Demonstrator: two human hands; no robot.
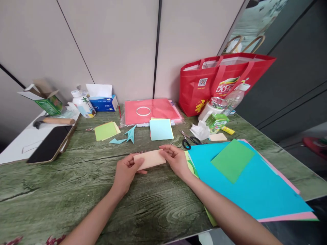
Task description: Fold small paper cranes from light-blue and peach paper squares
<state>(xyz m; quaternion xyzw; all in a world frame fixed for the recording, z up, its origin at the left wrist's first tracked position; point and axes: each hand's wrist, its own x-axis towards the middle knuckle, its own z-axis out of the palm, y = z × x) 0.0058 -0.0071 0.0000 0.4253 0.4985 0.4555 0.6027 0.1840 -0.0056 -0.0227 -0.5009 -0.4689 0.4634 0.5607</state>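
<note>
A folded strip of peach paper (150, 159) lies on the green wood-grain table (89, 190) between both hands. My left hand (127, 171) pinches its left end, thumb on top. At the strip's right end my right hand (176, 159) grips it with curled fingers. A teal folded paper crane (129, 135) sits just beyond the hands.
Large cyan and pink sheets (245, 183) with a green square (232, 159) lie at right. Scissors (188, 139), light blue paper (160, 129), green-yellow squares (106, 130), a red paper pack (150, 110), red bag (219, 81), tissue box (103, 100), bottle (83, 103), phone (49, 144) stand behind.
</note>
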